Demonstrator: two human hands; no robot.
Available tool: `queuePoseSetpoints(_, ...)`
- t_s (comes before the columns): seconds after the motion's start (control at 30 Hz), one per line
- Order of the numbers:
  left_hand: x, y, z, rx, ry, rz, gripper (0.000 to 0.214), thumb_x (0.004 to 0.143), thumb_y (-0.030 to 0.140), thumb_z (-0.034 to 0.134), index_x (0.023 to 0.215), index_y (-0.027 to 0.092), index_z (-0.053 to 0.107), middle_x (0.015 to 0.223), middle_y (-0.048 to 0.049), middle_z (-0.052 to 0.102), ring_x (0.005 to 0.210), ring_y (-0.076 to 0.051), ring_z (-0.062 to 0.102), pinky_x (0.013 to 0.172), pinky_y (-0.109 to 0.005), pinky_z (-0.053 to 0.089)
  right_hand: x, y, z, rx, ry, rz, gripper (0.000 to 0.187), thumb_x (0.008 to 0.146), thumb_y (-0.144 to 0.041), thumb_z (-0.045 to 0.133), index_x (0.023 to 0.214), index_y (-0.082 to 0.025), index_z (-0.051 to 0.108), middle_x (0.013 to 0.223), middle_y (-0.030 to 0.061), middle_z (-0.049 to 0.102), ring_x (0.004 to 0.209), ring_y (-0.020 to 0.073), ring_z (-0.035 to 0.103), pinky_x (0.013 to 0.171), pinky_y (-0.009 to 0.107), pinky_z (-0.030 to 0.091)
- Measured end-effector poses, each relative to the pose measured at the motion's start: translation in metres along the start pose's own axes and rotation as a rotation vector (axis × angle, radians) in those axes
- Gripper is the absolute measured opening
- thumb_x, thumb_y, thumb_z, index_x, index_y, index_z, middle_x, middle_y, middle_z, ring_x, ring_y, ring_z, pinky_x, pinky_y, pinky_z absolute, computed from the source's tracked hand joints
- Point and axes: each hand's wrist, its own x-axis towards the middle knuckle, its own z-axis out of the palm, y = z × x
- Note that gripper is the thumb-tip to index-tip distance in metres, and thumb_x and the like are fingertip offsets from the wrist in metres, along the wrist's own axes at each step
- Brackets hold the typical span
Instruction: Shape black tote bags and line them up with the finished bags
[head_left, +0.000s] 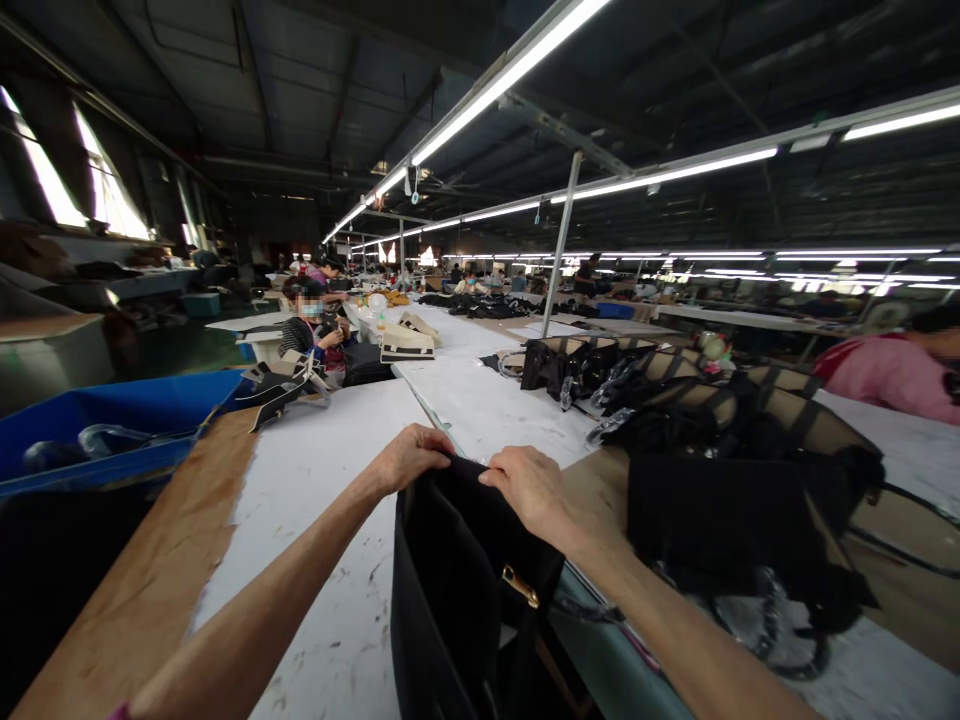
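Observation:
A black handbag (457, 590) with a small gold clasp (520, 586) stands upright on the white worktable (315, 520) right in front of me. My left hand (411, 455) grips the bag's top edge on the left, fingers curled over it. On the right, my right hand (529, 485) pinches the same top edge. The two hands almost meet at the far rim of the bag.
A pile of black and tan bags (720, 470) lies to the right. A blue bin (112, 425) sits at the left beside the table's brown edge (150, 580). More bags (406, 342) lie farther along. A seated person (309, 325) works ahead; another person's pink sleeve (892, 375) shows far right.

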Motion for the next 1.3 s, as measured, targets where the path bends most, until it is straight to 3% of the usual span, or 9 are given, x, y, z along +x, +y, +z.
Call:
queuePoseSetpoints(0.2,0.000,0.002,0.003,0.032,0.027,0.036,0.013,0.057,0.013,0.050,0.069,0.012,0.057,0.058,0.0028,0.057,0.054,-0.009,0.047,0.053,-0.020,0.034,0.036,-0.024,0.003,-0.034,-0.085,-0.069,0.024,0.076,-0.037,0.049,0.079,-0.021,0.066,0.081,0.0051,0.065,0.076,0.0176,0.058,0.059,0.025,0.036)
queuePoseSetpoints(0.37,-0.003,0.003,0.005,0.027,0.042,0.008,0.018,0.060,0.015,0.048,0.077,0.017,0.043,0.052,0.0065,0.052,0.042,-0.007,0.039,0.041,-0.018,0.025,0.037,-0.025,0.003,-0.086,-0.076,-0.122,0.026,0.077,-0.034,0.045,0.080,-0.019,0.065,0.082,0.0079,0.064,0.078,0.0205,0.059,0.060,0.027,0.039)
queuePoseSetpoints(0.6,0.000,-0.003,0.003,0.039,0.006,0.092,0.022,0.061,0.012,0.044,0.082,0.018,0.038,0.061,0.0048,0.056,0.051,-0.008,0.046,0.045,-0.017,0.030,0.045,-0.030,0.005,-0.162,-0.076,-0.260,0.023,0.076,-0.025,0.045,0.091,-0.017,0.061,0.084,0.0091,0.064,0.077,0.0218,0.060,0.061,0.029,0.042)
queuePoseSetpoints(0.77,0.001,-0.005,0.002,0.094,0.070,0.111,0.031,0.062,0.015,0.044,0.092,0.019,0.039,0.076,0.0032,0.057,0.052,-0.008,0.047,0.047,-0.019,0.034,0.052,-0.027,0.011,-0.174,-0.070,-0.324,0.022,0.076,-0.024,0.044,0.094,-0.019,0.056,0.083,0.0071,0.063,0.073,0.0212,0.060,0.059,0.029,0.043)
queuePoseSetpoints(1.0,-0.006,0.007,0.002,0.271,0.189,0.131,0.031,0.070,0.023,0.042,0.101,0.018,0.040,0.066,0.0037,0.055,0.057,-0.011,0.050,0.055,-0.022,0.039,0.057,-0.023,0.013,-0.115,-0.022,-0.447,0.022,0.079,-0.024,0.039,0.097,-0.024,0.052,0.085,0.0023,0.063,0.075,0.0176,0.059,0.058,0.026,0.039)
queuePoseSetpoints(1.1,-0.012,0.011,0.004,0.296,0.245,0.081,0.033,0.072,0.027,0.041,0.103,0.017,0.039,0.057,0.0046,0.053,0.052,-0.012,0.049,0.052,-0.022,0.038,0.062,-0.025,0.010,-0.060,-0.067,-0.488,0.023,0.078,-0.023,0.038,0.093,-0.025,0.055,0.081,0.0006,0.063,0.075,0.0160,0.058,0.058,0.024,0.037)
queuePoseSetpoints(1.17,-0.019,0.013,0.005,0.258,0.263,0.050,0.036,0.072,0.030,0.044,0.104,0.016,0.039,0.065,0.0012,0.057,0.059,-0.013,0.053,0.055,-0.024,0.041,0.064,-0.026,0.007,-0.027,-0.126,-0.507,0.024,0.078,-0.020,0.037,0.092,-0.025,0.057,0.081,-0.0003,0.063,0.076,0.0149,0.058,0.058,0.023,0.037)
queuePoseSetpoints(1.3,-0.048,0.017,0.007,0.120,0.300,0.062,0.044,0.073,0.037,0.048,0.111,0.017,0.038,0.101,-0.0091,0.057,0.096,-0.021,0.053,0.077,-0.031,0.045,0.065,-0.028,0.003,0.005,-0.180,-0.519,0.023,0.077,-0.024,0.042,0.092,-0.027,0.059,0.085,-0.0018,0.063,0.083,0.0138,0.056,0.062,0.021,0.037)
